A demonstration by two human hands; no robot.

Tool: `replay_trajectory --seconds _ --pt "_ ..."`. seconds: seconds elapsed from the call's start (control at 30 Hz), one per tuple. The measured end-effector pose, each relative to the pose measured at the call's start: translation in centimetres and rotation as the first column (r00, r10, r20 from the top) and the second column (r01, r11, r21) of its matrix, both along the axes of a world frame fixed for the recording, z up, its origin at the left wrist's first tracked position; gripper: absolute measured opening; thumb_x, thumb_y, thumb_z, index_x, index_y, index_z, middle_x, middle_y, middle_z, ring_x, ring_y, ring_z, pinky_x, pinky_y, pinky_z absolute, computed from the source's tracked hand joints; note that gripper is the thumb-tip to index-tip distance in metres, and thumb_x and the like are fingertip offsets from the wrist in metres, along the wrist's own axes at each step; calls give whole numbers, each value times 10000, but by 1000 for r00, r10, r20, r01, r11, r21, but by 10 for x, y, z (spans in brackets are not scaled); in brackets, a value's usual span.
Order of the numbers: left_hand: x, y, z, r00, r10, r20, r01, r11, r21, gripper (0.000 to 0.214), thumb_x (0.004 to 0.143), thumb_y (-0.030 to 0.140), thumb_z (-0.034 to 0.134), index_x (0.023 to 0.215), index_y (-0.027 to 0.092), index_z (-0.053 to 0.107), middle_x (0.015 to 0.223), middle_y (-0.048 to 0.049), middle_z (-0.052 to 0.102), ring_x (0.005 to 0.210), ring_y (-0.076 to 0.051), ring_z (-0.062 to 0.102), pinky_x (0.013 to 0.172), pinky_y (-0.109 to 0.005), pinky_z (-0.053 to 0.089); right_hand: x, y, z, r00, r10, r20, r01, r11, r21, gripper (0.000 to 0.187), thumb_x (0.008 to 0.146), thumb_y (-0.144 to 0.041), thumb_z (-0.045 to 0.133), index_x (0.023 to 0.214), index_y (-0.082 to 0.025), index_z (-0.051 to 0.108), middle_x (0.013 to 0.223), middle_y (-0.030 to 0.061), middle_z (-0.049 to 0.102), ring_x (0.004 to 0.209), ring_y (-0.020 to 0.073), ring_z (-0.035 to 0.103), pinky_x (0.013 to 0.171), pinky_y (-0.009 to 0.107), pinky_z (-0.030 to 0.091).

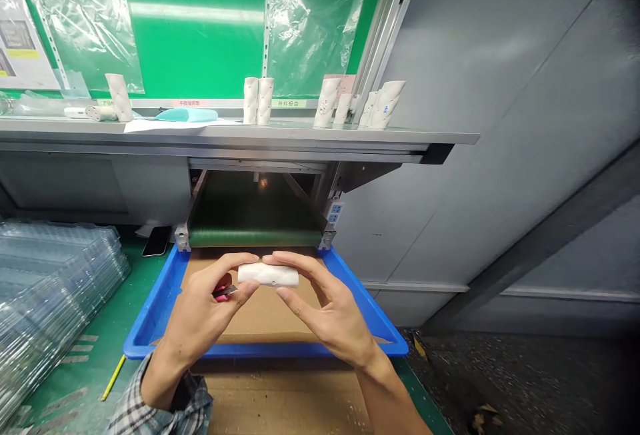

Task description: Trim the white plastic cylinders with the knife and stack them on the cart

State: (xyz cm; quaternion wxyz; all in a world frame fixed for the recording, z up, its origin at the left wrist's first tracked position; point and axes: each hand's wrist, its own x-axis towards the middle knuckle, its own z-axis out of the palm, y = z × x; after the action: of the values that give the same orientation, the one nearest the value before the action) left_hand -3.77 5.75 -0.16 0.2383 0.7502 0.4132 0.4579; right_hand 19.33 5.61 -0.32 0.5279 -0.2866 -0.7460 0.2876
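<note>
Pinching from both sides: our left hand (207,312) has the left end of a white sleeve (268,275) between thumb and fingers, while our right hand (325,308) presses finger and thumb against its right part from above and below. Sleeve sits level, held in the air at center frame, over a blue tray (150,336) lined with cardboard (260,315). Left hand also keeps a pink cutter (221,292) tucked against its palm side, small steel blade showing just below the sleeve; we can't tell if they touch. We judge the sleeve light and fairly stiff, possibly a little soft, and its smooth skin may slip, so we'd hold it by the ends and keep fingers clear of the blade. Small dark mark visible mid-length, on the side facing us. Beyond the tray, a green belt (255,238) runs under a steel shelf (240,134) carrying more white sleeves (258,100). Clear plastic trays (50,288) are stacked at left of frame, a phone (157,240) lying near the blue tray's far corner.
</note>
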Motion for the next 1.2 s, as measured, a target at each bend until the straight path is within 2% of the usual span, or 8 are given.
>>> replay_trajectory --seconds 0.2,0.33,0.43,0.53,0.67,0.77,0.93,1.2 --pt "-2 -1 3 1000 -26 -12 26 997 67 297 1039 389 656 1322 299 668 761 50 591 611 -114 473 564 -220 382 -1 1 4 996 -69 60 65 996 63 361 1035 -282 708 1388 -337 658 1330 17 756 1234 190 714 1055 312 586" --pt "2 -2 0 994 31 -108 -18 992 123 208 1043 375 653 1241 313 664 909 46 696 645 -108 543 599 -224 409 -5 4 5 959 -170 227 112 962 249 329 1001 -266 754 1321 -274 677 1264 54 769 1171 229 731 1009 357 601" --pt "6 -6 0 978 64 -199 -32 987 160 262 1028 414 685 1266 328 615 1057 56 747 710 -111 622 680 -235 454 -8 6 4 909 -262 325 135 921 366 309 989 -289 772 1282 -253 684 1178 65 796 1064 251 761 950 389 605" --pt "5 -11 6 973 71 -221 -30 983 183 269 1090 474 556 1292 296 556 1091 35 740 788 -133 665 717 -256 475 -10 9 3 932 -194 305 92 943 319 301 1010 -237 733 1303 -260 668 1175 47 801 1033 218 775 915 337 622" --pt "-1 -13 11 942 166 -292 -84 958 275 333 1162 391 318 1022 241 580 865 19 674 741 -159 639 673 -291 432 -9 10 1 961 -143 239 68 952 297 325 984 -140 715 1282 -266 680 1216 35 778 1107 198 755 976 300 618" --pt "-1 -12 10 908 208 -364 -90 945 315 374 1156 436 354 936 232 577 780 25 660 673 -167 627 617 -308 387 -8 9 -1 960 -159 231 78 943 323 390 969 -108 695 1321 -271 668 1204 25 783 1083 183 763 979 285 618" --pt "5 -15 7 870 267 -414 -104 921 375 430 1102 599 448 947 228 601 846 10 748 723 -204 716 598 -323 373 -6 7 1 951 -135 277 49 954 295 403 956 -101 672 1330 -252 664 1225 48 783 1111 200 765 963 302 636" --pt "7 -15 7 857 290 -426 -98 904 417 462 1103 623 412 936 229 588 832 11 750 701 -213 723 567 -338 320 -6 4 3 939 -140 314 46 956 291 390 957 -125 659 1328 -244 682 1200 71 799 1108 228 780 958 339 657"
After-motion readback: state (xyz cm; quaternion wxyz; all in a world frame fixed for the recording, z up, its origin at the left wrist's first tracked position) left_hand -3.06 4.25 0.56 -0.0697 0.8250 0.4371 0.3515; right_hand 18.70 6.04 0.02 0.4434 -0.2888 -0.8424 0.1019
